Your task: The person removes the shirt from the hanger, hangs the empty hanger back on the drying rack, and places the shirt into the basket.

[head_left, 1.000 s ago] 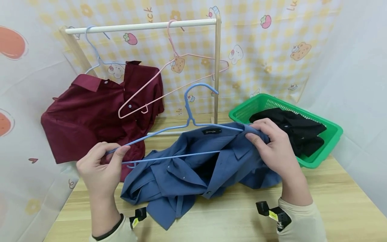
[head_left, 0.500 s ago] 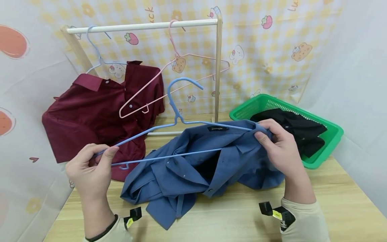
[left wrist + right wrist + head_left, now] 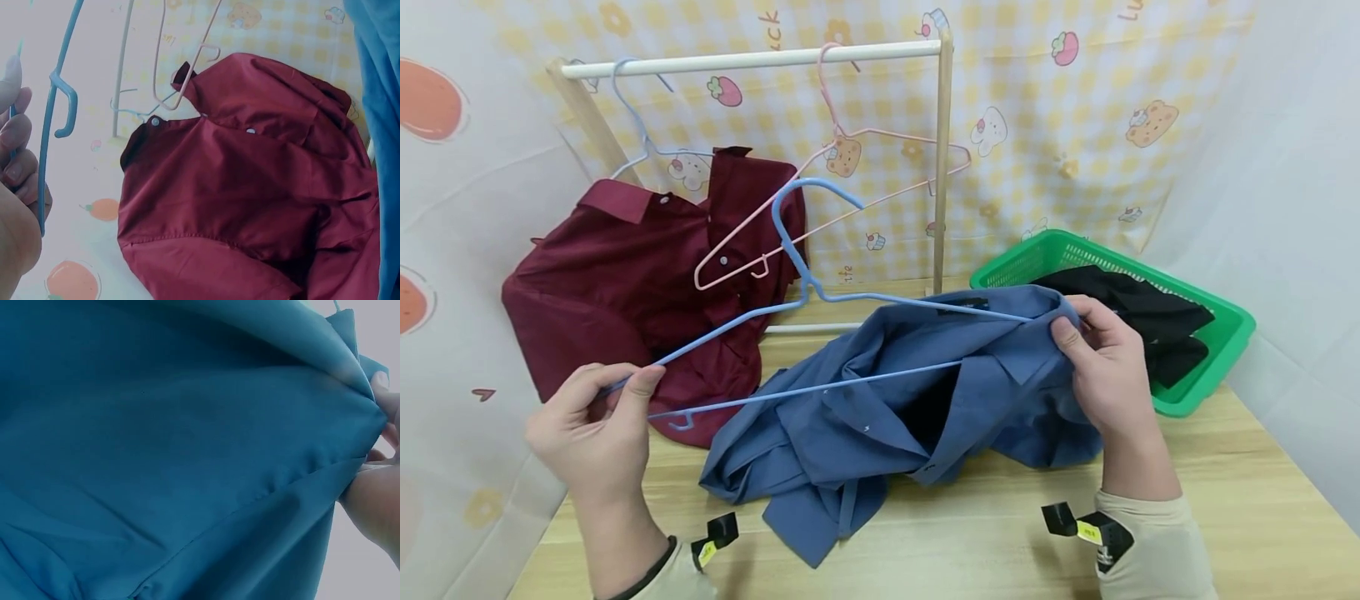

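A light blue clothes hanger slants across the front in the head view, its hook upward. My left hand grips its left end between thumb and fingers; the left wrist view shows the fingers curled at that end. The hanger's right end lies inside the blue shirt, hidden by the cloth. With thumb and fingers my right hand pinches the shirt's shoulder near the collar. The shirt's left part lies crumpled on the table, its collar raised. Shirt cloth fills most of the right wrist view.
Behind, a rack carries a dark red shirt on a blue hanger and a bare pink hanger. A green basket at the right holds black clothing. The wooden table lies beneath.
My left hand has moved left and slightly down, and the hanger's hook has shifted left with it. My right hand, pinching the shirt, has moved a little to the right.
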The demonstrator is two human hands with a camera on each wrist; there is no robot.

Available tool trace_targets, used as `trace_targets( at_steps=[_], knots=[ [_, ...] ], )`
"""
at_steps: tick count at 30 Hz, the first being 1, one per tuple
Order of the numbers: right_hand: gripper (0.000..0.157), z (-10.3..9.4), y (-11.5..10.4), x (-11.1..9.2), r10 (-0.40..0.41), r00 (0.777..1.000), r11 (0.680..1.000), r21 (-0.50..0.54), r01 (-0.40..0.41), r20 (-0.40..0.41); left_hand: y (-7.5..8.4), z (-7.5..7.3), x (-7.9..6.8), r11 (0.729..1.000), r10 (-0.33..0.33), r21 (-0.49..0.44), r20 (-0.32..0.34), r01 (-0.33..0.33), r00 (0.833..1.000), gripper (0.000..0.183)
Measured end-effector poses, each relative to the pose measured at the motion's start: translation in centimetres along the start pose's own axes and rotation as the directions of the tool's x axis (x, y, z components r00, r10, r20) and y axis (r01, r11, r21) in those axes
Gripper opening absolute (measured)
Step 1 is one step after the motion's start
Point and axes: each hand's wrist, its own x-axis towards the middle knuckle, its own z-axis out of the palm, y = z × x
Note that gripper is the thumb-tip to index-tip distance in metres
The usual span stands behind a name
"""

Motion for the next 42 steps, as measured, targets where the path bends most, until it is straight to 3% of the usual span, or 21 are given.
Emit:
trace_targets(
  at_steps=[3, 6, 10, 14, 15, 17, 21, 22, 24, 31, 33, 38, 42],
  knots=[
    [0.014, -0.3, 0.2, 0.3, 0.049, 0.994, 0.995, 0.093, -0.04, -0.093, 0.0, -0.6, 0.2, 0.999, -0.021, 0.027, -0.036, 0.022, 0.999, 0.029],
    [0.009, -0.7, 0.4, 0.6, 0.091, 0.984, 0.992, 0.097, -0.077, -0.151, 0.1, -1.3, 0.4, 0.998, -0.049, 0.027, -0.091, 0.051, 0.995, 0.024],
    [0.007, -1.5, 1.0, 0.7, 0.118, 0.99, 0.993, 0.01, -0.117, -0.075, 0.1, -1.9, 0.7, 0.997, -0.078, 0.005, -0.172, 0.08, 0.982, 0.018],
    [0.012, -1.8, 1.5, 0.6, 0.158, 0.987, 0.96, -0.238, -0.144, 0.038, 0.0, -2.5, 0.7, 0.996, -0.072, 0.046, -0.186, 0.082, 0.98, 0.021],
    [0.016, -1.7, 1.6, 0.6, 0.172, 0.983, 0.936, -0.321, -0.143, 0.062, -0.1, -2.6, 0.8, 0.995, -0.065, 0.061, -0.178, 0.077, 0.982, 0.022],
    [0.026, -1.3, 1.7, 0.7, 0.195, 0.974, 0.852, -0.511, -0.11, 0.116, -0.2, -2.8, 0.7, 0.993, -0.054, 0.093, -0.162, 0.07, 0.985, 0.025],
    [0.036, -0.1, 1.9, 0.6, 0.287, 0.922, 0.686, -0.727, -0.01, 0.258, -0.5, -3.0, 0.7, 0.989, -0.049, 0.13, -0.152, 0.069, 0.987, 0.026],
    [0.038, 0.2, 2.0, 0.6, 0.31, 0.905, 0.657, -0.754, 0.017, 0.291, -0.6, -3.0, 0.6, 0.988, -0.049, 0.136, -0.152, 0.07, 0.987, 0.026],
    [0.039, 0.8, 2.0, 0.5, 0.353, 0.87, 0.632, -0.773, 0.049, 0.344, -0.6, -3.0, 0.6, 0.988, -0.052, 0.139, -0.152, 0.073, 0.987, 0.026],
    [0.036, 1.8, 2.2, 0.5, 0.386, 0.82, 0.61, -0.784, 0.116, 0.422, -0.6, -2.9, 0.5, 0.986, -0.06, 0.142, -0.16, 0.083, 0.985, 0.025],
    [0.035, 2.1, 2.4, 0.5, 0.409, 0.792, 0.616, -0.778, 0.128, 0.454, -0.6, -2.9, 0.5, 0.985, -0.059, 0.15, -0.164, 0.084, 0.985, 0.026],
    [0.033, 2.9, 2.9, -0.1, 0.478, 0.694, 0.627, -0.762, 0.159, 0.539, -0.8, -2.9, 0.5, 0.985, -0.053, 0.157, -0.158, 0.078, 0.986, 0.028],
    [0.034, 3.3, 3.0, -0.3, 0.5, 0.665, 0.618, -0.766, 0.176, 0.555, -0.8, -2.8, 0.5, 0.985, -0.054, 0.152, -0.157, 0.079, 0.986, 0.028]
  ],
)
